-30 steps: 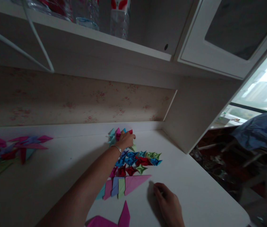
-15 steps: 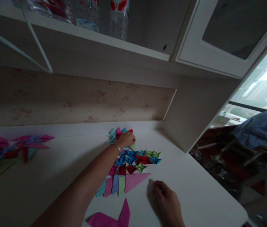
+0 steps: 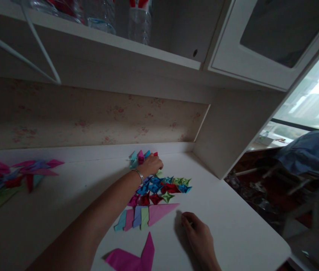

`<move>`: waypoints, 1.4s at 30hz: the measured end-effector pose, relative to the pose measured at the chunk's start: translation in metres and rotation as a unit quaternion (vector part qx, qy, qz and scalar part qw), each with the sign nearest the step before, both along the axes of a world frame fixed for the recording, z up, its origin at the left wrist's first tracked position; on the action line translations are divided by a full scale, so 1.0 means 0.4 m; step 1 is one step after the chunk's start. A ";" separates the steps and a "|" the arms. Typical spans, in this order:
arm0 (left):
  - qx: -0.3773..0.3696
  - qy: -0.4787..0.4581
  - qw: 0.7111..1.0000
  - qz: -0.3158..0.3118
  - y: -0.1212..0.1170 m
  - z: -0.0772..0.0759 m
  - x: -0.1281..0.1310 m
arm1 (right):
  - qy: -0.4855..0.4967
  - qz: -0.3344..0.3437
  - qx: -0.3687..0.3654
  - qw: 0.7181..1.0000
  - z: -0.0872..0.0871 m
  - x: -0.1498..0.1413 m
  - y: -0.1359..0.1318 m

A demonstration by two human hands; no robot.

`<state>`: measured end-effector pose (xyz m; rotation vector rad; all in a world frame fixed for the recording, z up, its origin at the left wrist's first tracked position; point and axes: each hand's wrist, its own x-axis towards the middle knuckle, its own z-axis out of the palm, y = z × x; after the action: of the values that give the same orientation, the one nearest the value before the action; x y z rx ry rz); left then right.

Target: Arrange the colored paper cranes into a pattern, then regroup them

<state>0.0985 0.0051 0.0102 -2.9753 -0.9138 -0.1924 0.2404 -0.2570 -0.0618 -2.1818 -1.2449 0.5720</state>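
Little has shifted since the earlier frame: the camera has dipped slightly, lifting the bottles [image 3: 139,24] on the shelf [image 3: 91,31] higher in my view. Left hand [image 3: 151,165] stays over the folded paper pieces [image 3: 140,158] at the back of the table [image 3: 232,222]; its fingers curl downward, and I can't tell whether they pinch one. Right hand [image 3: 198,232] sits nearer me, loosely curled; whether it holds anything I can't tell. The left forearm [image 3: 99,210], with a bracelet [image 3: 139,174] at the wrist, blocks my view beside the rows of paper stars [image 3: 167,197]. Nearer lie paper strips [image 3: 137,217] beside a pink triangle [image 3: 161,213], then a magenta piece [image 3: 129,259]. A paper pile [image 3: 15,180] lies well apart, far left. The tabletop is white, backed by flowered wallpaper [image 3: 99,120]; past the side panel [image 3: 227,124] are a bright window [image 3: 314,94] and blue cloth [image 3: 306,150].
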 end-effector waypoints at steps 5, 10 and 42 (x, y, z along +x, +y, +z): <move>0.018 -0.004 1.000 -0.001 -0.002 0.013 -0.009 | 0.007 0.003 0.005 1.000 0.001 -0.002 -0.002; 0.016 -0.001 1.000 0.003 0.010 0.018 -0.014 | 0.014 0.003 0.019 1.000 0.002 -0.002 -0.002; -0.283 -0.420 0.786 0.355 -0.484 -0.143 -0.720 | 0.045 0.022 0.022 0.998 -0.044 0.037 -0.015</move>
<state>-0.1895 -0.1885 -0.0471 -2.5959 -2.4605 -1.5080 0.2551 -0.2630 -0.0793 -2.0732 -1.2492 0.6478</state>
